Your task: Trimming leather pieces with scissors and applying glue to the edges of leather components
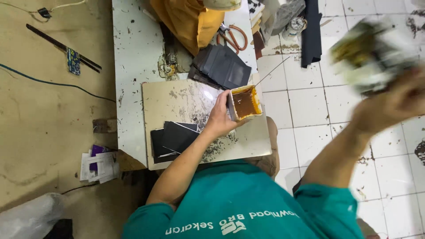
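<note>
We've got the left hand (pixel 220 118) clamped on a small white tub of brown glue (pixel 245 102) at the right edge of the work board (pixel 177 99), w/ black leather pieces (pixel 173 137) lying just beside the wrist. Right hand (pixel 389 104) is up over the tiled floor (pixel 305 106), closed round a blurred can (pixel 369 55), prob. the refill step. Next we'd need the can brought over the tub and tipped slowly, tub kept level.

Board (pixel 177 99) lies on the worktable (pixel 133 53), w/ a small tub (pixel 245 103) at its right edge, gripped by the left hand (pixel 219 118); sheet pieces (pixel 173 137) lie on the board's near-left part. Behind the board sits a stack of sheets (pixel 223 68), scissors (pixel 232 36) further back. Right hand (pixel 392 104) is up off to the right over the floor tiles (pixel 305 106), holding a blurred can (pixel 367 55).
</note>
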